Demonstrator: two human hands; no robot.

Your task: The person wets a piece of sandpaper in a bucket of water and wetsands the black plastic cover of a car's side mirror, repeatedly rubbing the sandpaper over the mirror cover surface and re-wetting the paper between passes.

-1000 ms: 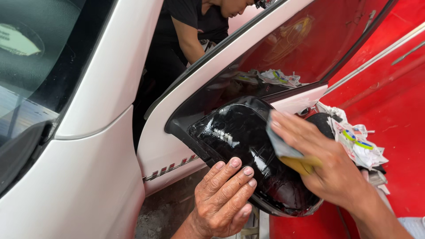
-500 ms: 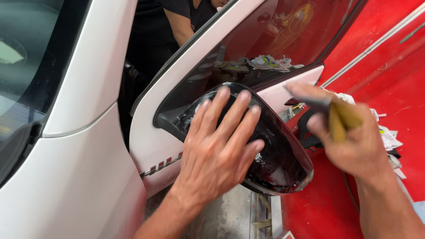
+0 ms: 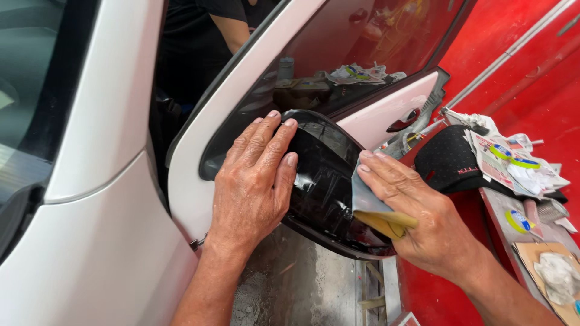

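The left hand [image 3: 254, 181] lies flat and palm-down against the black mirror housing [image 3: 323, 181], fingers straight and close together, pointing up along its inner side, with the forearm rising from below. The right hand [image 3: 417, 214] presses on the housing's outer side, fingers [image 3: 383, 172] extended, thumb tucked beneath, pinching a folded sheet; its forearm runs off toward the lower right.

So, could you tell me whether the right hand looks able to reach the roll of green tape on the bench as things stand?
Probably yes: the right hand, pressing sandpaper on the black mirror housing, has open space between it and the green tape roll, though it holds the sandpaper.
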